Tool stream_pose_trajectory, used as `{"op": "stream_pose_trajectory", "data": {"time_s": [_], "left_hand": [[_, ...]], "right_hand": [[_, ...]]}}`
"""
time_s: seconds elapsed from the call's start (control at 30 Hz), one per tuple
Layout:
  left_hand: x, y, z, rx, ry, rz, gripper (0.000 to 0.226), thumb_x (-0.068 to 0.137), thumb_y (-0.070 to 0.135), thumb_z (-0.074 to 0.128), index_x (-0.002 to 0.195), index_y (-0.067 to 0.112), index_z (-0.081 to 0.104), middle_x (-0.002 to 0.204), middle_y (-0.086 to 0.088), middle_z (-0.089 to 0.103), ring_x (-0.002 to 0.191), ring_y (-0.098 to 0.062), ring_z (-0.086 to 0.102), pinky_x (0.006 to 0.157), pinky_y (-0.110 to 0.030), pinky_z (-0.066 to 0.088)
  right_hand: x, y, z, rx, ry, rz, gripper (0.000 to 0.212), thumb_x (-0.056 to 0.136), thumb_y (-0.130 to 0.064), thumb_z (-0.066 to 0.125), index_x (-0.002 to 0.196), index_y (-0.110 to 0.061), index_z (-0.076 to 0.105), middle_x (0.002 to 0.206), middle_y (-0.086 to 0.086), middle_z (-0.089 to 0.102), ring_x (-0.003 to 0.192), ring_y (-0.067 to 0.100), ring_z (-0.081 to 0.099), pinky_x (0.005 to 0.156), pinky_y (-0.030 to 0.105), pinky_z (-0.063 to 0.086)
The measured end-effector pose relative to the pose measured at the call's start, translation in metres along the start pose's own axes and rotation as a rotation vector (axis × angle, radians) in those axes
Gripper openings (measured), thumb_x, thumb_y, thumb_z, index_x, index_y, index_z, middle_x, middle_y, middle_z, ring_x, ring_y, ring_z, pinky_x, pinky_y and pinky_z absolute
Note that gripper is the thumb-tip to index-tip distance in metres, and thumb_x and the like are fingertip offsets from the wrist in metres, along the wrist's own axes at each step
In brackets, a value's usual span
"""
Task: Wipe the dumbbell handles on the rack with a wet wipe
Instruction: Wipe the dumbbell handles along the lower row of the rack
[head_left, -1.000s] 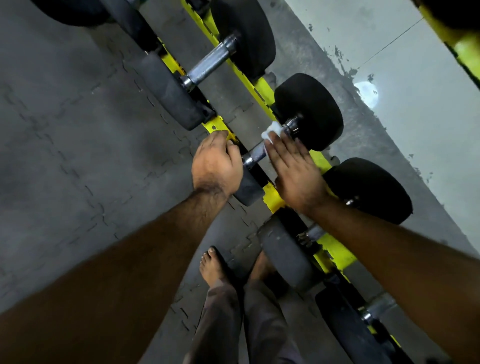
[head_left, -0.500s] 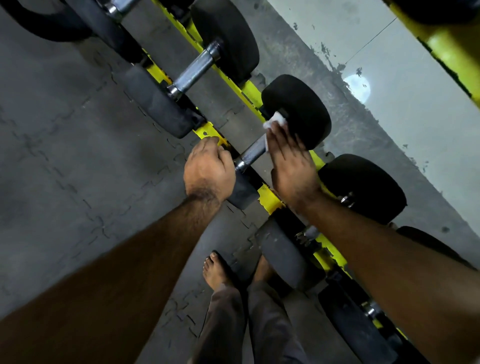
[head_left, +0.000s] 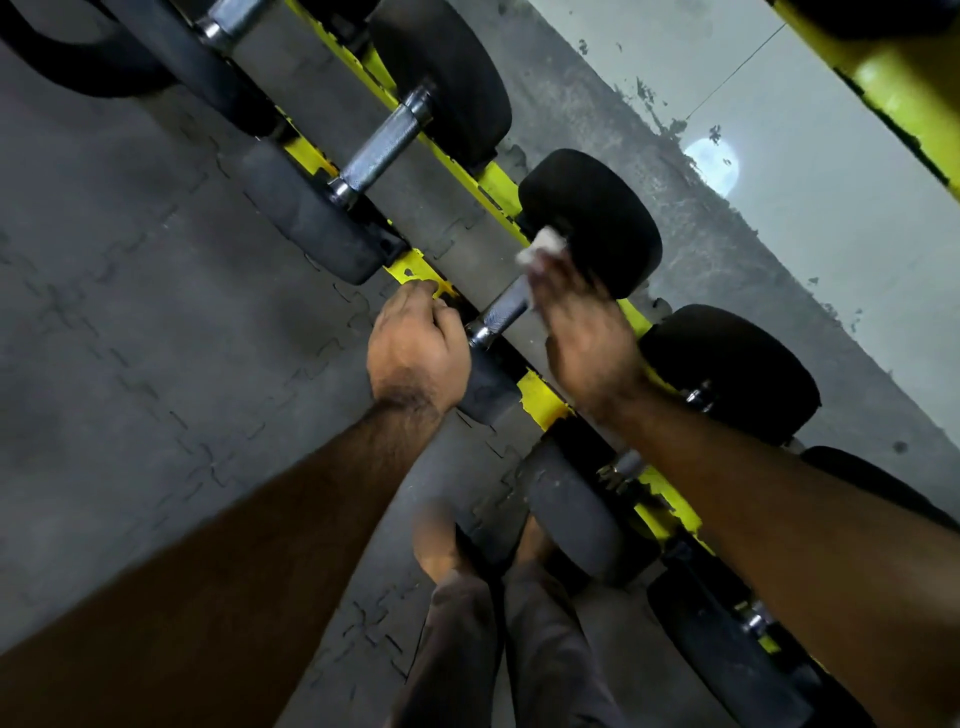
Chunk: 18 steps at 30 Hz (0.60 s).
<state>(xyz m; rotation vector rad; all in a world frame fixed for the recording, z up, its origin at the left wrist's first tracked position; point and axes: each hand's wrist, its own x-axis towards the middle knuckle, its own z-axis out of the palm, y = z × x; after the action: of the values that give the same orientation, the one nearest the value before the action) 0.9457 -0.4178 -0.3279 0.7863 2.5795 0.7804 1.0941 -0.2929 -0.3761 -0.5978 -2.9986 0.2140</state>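
While the left hand (head_left: 418, 353) sits curled over the near head (head_left: 480, 387) of a dumbbell at mid-frame, the right hand (head_left: 582, 332) is laid over the far end of that dumbbell's handle (head_left: 501, 314). Right fingers (head_left: 558, 280) look fairly straight and close together, pressing the wipe (head_left: 543, 247) down onto the metal, though they're motion-blurred so the exact hold is hard to make out. The wipe is a small white wad poking out past the fingertips, right up against the far black head (head_left: 597, 218). Left fingers are bent around the top of the near head, knuckles facing the camera, touching it just beside the shiny collar.

That dumbbell lies across the yellow rack (head_left: 540, 397), which runs diagonally from upper left to lower right of the frame. Up and left of it there's another dumbbell with a bare knurled handle (head_left: 382, 148), nobody touching it. Down and right, more dumbbells sit on the same rack, partly hidden behind the right forearm (head_left: 779, 519).

At the bottom centre you can see grey trouser legs (head_left: 498, 649) and a blurry bare foot (head_left: 436, 540) on the dark rubber floor (head_left: 130, 338). Upper right is a pale wall (head_left: 831, 234) with a bright round light spot (head_left: 711, 166) on it, plus another yellow bar (head_left: 893, 78) in the corner.
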Motion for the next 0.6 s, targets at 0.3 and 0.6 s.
{"op": "stream_pose_trajectory", "data": {"time_s": [0.3, 0.6], "left_hand": [[0.000, 0.000, -0.001, -0.011, -0.003, 0.018, 0.046, 0.091, 0.026, 0.037, 0.119, 0.003, 0.065, 0.116, -0.012, 0.068, 0.109, -0.029, 0.061, 0.092, -0.037, 0.048], [-0.002, 0.002, -0.002, -0.018, -0.010, 0.008, 0.043, 0.092, 0.024, 0.039, 0.118, 0.003, 0.065, 0.115, -0.013, 0.068, 0.107, -0.032, 0.061, 0.091, -0.039, 0.048]], "right_hand": [[0.012, -0.003, -0.008, 0.361, 0.121, -0.087, 0.044, 0.095, -0.004, 0.045, 0.134, -0.013, 0.062, 0.143, 0.003, 0.057, 0.138, 0.023, 0.048, 0.109, 0.041, 0.042], [-0.006, -0.050, -0.025, 1.119, 0.368, 0.952, 0.035, 0.084, -0.002, 0.048, 0.103, -0.014, 0.074, 0.109, 0.006, 0.073, 0.105, 0.018, 0.068, 0.097, 0.042, 0.054]]}}
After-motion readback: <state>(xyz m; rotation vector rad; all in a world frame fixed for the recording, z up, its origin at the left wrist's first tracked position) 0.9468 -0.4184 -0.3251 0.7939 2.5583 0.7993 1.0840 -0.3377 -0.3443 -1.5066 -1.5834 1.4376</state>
